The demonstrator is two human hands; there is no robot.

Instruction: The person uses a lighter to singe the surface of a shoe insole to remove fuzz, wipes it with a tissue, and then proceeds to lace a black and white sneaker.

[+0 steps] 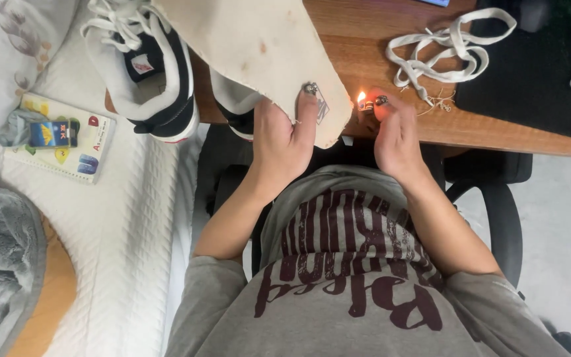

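Head view, one moment. Left hand [282, 135]: grip closed on the lower edge of a cream insole [259, 46], thumb on top beside a small printed patch; the insole is lifted over the wooden worktop [497, 125], its toe end running out of the top of the picture. Right hand [394, 132]: grip closed around a lighter [367, 106], mostly hidden by the fingers, flame lit just beside the insole's heel edge. Black-and-white sneaker [147, 66]: on the worktop's left end, partly behind the insole. White shoelace [451, 46]: loose on the worktop, near the right hand. Small booklet [67, 142]: on the white bed [127, 231] at left.
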